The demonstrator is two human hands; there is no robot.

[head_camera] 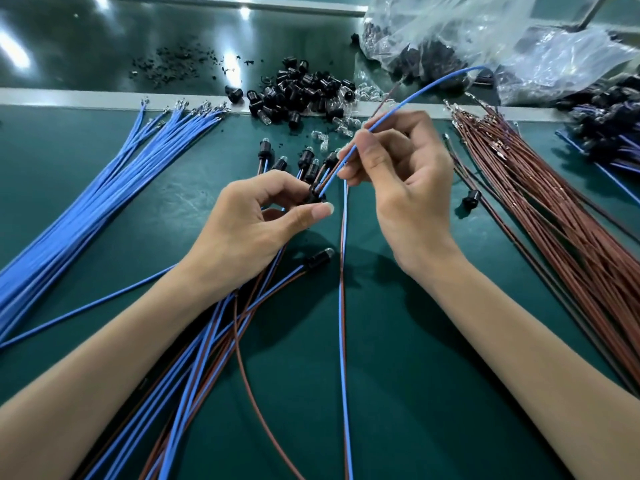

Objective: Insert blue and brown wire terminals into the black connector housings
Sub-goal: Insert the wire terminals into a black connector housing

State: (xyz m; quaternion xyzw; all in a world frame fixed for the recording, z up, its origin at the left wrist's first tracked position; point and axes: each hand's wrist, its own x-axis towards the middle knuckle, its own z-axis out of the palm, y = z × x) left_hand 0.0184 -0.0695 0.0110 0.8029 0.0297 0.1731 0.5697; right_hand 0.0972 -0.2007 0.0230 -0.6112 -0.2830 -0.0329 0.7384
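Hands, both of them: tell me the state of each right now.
Left hand: closed, pinching a black connector housing.
Right hand: closed, pinching the blue wire that runs down to that housing.

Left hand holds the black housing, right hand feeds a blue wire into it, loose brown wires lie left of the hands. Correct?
Not quite: in the head view the loose brown wires lie right of the hands; the left bundle is blue. The left hand does hold the black housing, the right hand feeding the blue wire into it.
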